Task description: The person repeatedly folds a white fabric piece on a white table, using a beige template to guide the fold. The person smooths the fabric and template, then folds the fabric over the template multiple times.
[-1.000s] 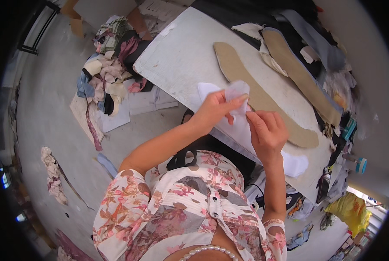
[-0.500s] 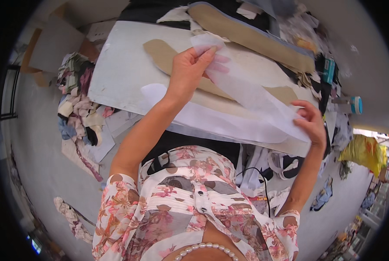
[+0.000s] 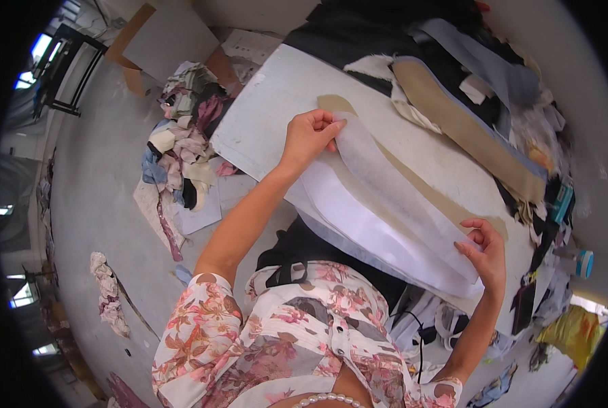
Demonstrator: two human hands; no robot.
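Note:
A thin, translucent white fabric strip (image 3: 394,182), like interfacing, stretches between my two hands over a curved khaki fabric piece (image 3: 332,104). My left hand (image 3: 308,143) pinches the strip's far-left end between thumb and fingers, close to the khaki piece's tip. At the near-right end, my right hand (image 3: 484,250) has thumb and curled fingers on the strip's edge. The strip covers part of the khaki piece, whose far edge shows beyond it. On the near side lie curved white pieces (image 3: 355,209), partly under the strip.
The pale table (image 3: 270,112) carries a longer khaki piece with a blue-grey edge (image 3: 467,126) at the back right. Black cloth (image 3: 345,37) covers the far side. Fabric scraps (image 3: 181,153) are heaped on the floor at left. A yellow bag (image 3: 576,333) stands at right.
The raised strip has been lowered and lies straighter along the khaki piece. My left hand has come down onto its end. The whole view has turned, shifting the table rightward.

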